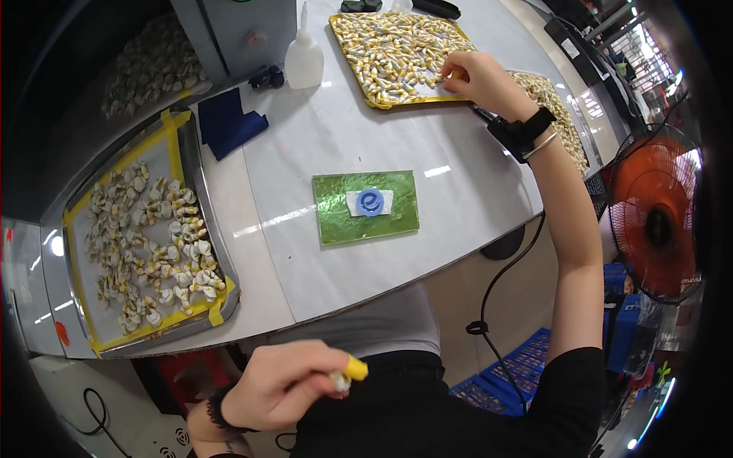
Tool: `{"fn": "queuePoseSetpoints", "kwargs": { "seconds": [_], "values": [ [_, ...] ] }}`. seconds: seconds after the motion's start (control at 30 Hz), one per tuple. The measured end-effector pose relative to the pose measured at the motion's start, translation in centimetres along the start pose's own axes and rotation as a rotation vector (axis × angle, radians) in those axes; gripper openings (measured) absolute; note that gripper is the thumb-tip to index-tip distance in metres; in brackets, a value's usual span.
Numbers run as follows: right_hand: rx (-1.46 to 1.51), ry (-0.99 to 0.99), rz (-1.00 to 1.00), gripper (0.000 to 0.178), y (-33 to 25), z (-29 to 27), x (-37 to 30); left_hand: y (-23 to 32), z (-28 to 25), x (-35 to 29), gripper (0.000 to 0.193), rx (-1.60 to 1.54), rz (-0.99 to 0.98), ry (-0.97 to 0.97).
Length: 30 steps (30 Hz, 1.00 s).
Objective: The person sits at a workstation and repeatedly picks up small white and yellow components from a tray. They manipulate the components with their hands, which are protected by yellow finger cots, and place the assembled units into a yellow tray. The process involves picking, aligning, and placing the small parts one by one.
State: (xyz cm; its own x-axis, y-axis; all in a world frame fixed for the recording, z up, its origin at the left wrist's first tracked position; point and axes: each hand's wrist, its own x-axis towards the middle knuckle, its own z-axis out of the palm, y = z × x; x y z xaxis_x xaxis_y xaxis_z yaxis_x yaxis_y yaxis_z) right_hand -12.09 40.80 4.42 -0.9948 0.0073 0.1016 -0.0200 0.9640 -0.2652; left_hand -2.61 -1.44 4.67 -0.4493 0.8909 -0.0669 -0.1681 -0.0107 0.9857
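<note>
My left hand [286,385] is near my lap at the lower edge, its thumb and index finger pinched on a small white piece [340,382]. Something bright yellow [356,368] sits at the index fingertip; whether it is a finger cover or part of the piece I cannot tell. My right hand [479,80] reaches over the near right corner of a yellow-edged tray [427,100] full of small white-and-yellow pieces [397,49]. Its fingertips are pinched together there, and what they hold is too small to make out. A green pad [332,225] with a round blue piece [370,202] on a white patch lies mid-table.
At left stands a metal tray [217,252] edged with yellow tape, holding many white-and-yellow figures [153,244]. A squeeze bottle [304,61] and dark blue cloth [227,122] lie behind. More small pieces [553,107] lie beyond my right wrist; an orange fan [657,217] stands at right.
</note>
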Motion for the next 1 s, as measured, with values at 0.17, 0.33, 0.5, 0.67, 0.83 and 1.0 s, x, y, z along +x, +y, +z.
{"fn": "queuePoseSetpoints", "kwargs": {
  "seconds": [0.17, 0.33, 0.5, 0.67, 0.83, 1.0],
  "values": [
    [-0.114, 0.074, -0.080, 0.016, -1.1, -0.1, -0.6, -3.2, 2.2, 0.2, 0.023, -0.489, 0.079, 0.273],
    [0.505, 0.010, -0.268, 0.012, -9.9, -1.8, -4.9, -4.0, 1.9, -0.6, 0.029, -0.489, 0.106, 0.234],
    [0.596, -0.185, -0.361, 0.012, -13.7, 0.1, -8.1, -3.9, 2.1, -0.1, 0.033, -0.619, 0.070, 0.302],
    [0.332, -0.102, -0.441, 0.011, -13.8, 0.6, -7.9, -4.0, 1.9, 0.3, 0.039, -0.672, 0.064, 0.321],
    [0.114, -0.040, -0.594, 0.014, -13.8, 1.5, -7.1, -4.8, 1.7, 0.4, 0.043, -0.845, 0.060, 0.262],
    [0.103, -0.002, -0.622, 0.008, -14.4, 2.4, -7.3, -4.2, 1.6, 0.6, 0.043, -0.847, -0.019, 0.272]
  ]
}}
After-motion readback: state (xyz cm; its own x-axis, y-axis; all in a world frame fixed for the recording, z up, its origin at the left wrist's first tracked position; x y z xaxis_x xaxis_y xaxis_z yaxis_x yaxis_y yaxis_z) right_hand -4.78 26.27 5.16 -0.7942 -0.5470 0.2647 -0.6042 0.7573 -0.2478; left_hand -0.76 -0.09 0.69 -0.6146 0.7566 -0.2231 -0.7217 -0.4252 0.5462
